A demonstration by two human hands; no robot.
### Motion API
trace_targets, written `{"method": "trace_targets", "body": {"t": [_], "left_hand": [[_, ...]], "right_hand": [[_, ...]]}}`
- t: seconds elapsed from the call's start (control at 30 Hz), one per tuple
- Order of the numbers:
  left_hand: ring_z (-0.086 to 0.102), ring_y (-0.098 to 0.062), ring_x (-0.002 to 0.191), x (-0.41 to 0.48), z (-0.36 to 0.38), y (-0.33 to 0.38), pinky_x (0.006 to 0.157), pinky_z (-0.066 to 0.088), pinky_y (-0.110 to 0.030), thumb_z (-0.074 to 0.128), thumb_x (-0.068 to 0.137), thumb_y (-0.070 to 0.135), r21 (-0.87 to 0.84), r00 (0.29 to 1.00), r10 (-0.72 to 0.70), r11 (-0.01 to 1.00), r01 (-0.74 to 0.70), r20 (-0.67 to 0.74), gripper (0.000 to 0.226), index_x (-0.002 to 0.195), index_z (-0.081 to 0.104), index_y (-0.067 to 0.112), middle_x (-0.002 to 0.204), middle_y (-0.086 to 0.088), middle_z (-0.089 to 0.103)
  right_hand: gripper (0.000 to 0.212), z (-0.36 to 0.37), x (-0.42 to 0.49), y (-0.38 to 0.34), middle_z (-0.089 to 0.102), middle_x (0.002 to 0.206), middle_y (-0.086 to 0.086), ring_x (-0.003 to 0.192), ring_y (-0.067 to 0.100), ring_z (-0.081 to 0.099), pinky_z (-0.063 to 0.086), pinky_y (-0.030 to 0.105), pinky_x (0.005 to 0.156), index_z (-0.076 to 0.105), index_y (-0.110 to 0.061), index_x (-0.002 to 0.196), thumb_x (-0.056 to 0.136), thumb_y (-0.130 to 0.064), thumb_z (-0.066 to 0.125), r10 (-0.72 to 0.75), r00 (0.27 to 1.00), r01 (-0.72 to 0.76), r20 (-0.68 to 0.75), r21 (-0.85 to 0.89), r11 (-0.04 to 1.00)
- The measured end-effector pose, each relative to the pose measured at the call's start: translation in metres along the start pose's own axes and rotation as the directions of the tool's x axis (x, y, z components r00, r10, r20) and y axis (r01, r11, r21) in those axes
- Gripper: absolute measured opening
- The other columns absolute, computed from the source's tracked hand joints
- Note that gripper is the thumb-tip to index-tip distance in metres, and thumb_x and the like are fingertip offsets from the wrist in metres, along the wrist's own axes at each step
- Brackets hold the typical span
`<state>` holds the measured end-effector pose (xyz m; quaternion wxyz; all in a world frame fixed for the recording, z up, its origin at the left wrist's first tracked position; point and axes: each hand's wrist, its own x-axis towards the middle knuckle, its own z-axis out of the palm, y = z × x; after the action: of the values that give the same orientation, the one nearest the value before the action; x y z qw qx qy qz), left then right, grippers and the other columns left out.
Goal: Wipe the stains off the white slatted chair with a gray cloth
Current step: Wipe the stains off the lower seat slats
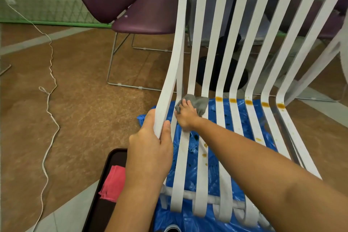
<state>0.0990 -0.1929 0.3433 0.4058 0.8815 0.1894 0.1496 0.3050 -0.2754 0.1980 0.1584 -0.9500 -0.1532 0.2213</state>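
Right hand (187, 117): fingers curled and bunched on the gray cloth (200, 102), thumb lying across the top of it, pressing it down. Cloth sits at the back edge of the seat of the white slatted chair (235, 43), where the slats bend up into the backrest, over the second and third slats from the left. Left hand (150, 143): fingers wrapped behind the outermost left slat, thumb clamped on its front, gripping at the left edge of the seat just beside the right hand. Orange-brown stains (248, 101) run in a row along the same back edge on the slats right of the cloth, one blot per slat, with smaller drips further forward on the seat. Slats under and left of the cloth look white. Blue plastic sheet (188, 216) is spread on the floor under the seat, dark spots on it. Dark tray (98, 203) on the floor off the seat's front-left corner, folded pink cloth (111, 182) in it. Purple chair (150, 17) behind on the left, white cord (50, 62) trailing across the brown carpet (90, 100).
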Motion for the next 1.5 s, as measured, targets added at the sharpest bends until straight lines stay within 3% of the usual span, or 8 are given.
{"method": "trace_targets", "body": {"t": [0.13,0.3,0.47,0.83,1.07,1.3,1.4,1.5], "left_hand": [[0.061,-0.007,0.063,0.005,-0.003,0.006,0.051,0.049,-0.024,0.051,0.100,0.042,0.034,0.998,-0.065,0.997,0.064,0.024,0.018,0.111,0.062,0.032,0.074,0.009,0.062],[0.056,-0.015,0.065,0.029,0.000,0.016,0.052,0.040,-0.031,0.046,0.098,0.054,0.204,0.990,-0.142,0.969,0.138,0.007,0.039,0.079,0.059,0.022,0.073,0.002,0.061],[0.059,-0.016,0.072,0.030,0.010,0.015,0.048,0.034,-0.026,0.037,0.102,0.058,0.237,0.992,-0.124,0.964,0.119,0.005,0.047,0.098,0.060,0.017,0.084,-0.002,0.062],[0.059,-0.013,0.066,0.031,0.010,0.013,0.046,0.036,-0.027,0.036,0.101,0.060,0.240,0.990,-0.144,0.961,0.138,0.009,0.045,0.095,0.057,0.021,0.081,0.001,0.061],[0.050,-0.008,0.062,0.031,0.010,0.018,0.045,0.027,-0.024,0.036,0.102,0.056,0.279,0.991,-0.134,0.951,0.132,-0.011,0.044,0.097,0.056,0.017,0.078,0.001,0.058],[0.058,-0.011,0.068,0.031,0.012,0.016,0.047,0.037,-0.024,0.039,0.102,0.055,0.254,0.992,-0.128,0.959,0.128,-0.015,0.043,0.102,0.059,0.016,0.084,0.001,0.062],[0.062,-0.019,0.077,0.031,0.010,0.016,0.054,0.043,-0.030,0.040,0.101,0.056,0.223,0.987,-0.158,0.963,0.153,0.005,0.045,0.104,0.059,0.015,0.088,-0.002,0.063],[0.060,-0.019,0.079,0.031,0.008,0.018,0.052,0.039,-0.028,0.040,0.102,0.057,0.198,0.981,-0.190,0.964,0.180,0.032,0.046,0.108,0.057,0.015,0.088,0.001,0.059]], "right_hand": [[0.065,0.016,-0.040,-0.006,-0.020,0.165,0.005,0.150,0.025,-0.023,-0.004,0.050,0.121,0.002,-0.009,0.159,0.107,-0.039,0.025,-0.021,0.998,0.020,0.058,0.018,1.000],[0.075,0.036,-0.053,-0.012,-0.021,0.165,0.005,0.150,0.025,-0.024,-0.006,0.046,0.121,-0.006,-0.011,0.159,0.105,-0.041,0.036,-0.012,1.000,0.012,0.012,0.007,1.000],[0.079,0.023,-0.021,-0.003,-0.021,0.165,0.004,0.150,0.024,-0.024,-0.006,0.045,0.123,-0.006,-0.009,0.159,0.104,-0.046,0.037,0.021,1.000,-0.021,0.009,0.022,1.000],[0.065,-0.005,0.057,0.017,-0.010,0.167,0.006,0.153,0.024,-0.015,0.003,0.048,0.125,0.006,-0.004,0.158,0.106,-0.042,0.019,0.043,0.995,-0.046,-0.091,-0.039,0.998],[0.071,0.008,0.052,0.026,-0.008,0.166,0.016,0.151,0.032,-0.019,0.000,0.051,0.124,0.009,-0.005,0.158,0.101,-0.046,0.009,0.011,0.999,-0.017,-0.047,-0.144,0.989],[0.078,0.020,-0.018,0.002,-0.020,0.163,0.015,0.148,0.035,-0.025,-0.006,0.051,0.123,-0.005,-0.005,0.158,0.104,-0.045,0.035,-0.058,0.998,0.064,0.036,-0.186,0.980],[0.074,0.042,-0.038,-0.003,-0.015,0.163,0.022,0.147,0.040,-0.027,-0.001,0.058,0.122,-0.002,-0.008,0.158,0.101,-0.042,0.032,-0.083,0.995,0.090,0.047,-0.196,0.976],[0.073,0.050,-0.067,-0.011,-0.028,0.161,0.013,0.145,0.034,-0.032,-0.004,0.055,0.123,-0.013,-0.011,0.157,0.103,-0.036,0.029,-0.050,0.995,0.061,0.081,-0.138,0.989]]}}
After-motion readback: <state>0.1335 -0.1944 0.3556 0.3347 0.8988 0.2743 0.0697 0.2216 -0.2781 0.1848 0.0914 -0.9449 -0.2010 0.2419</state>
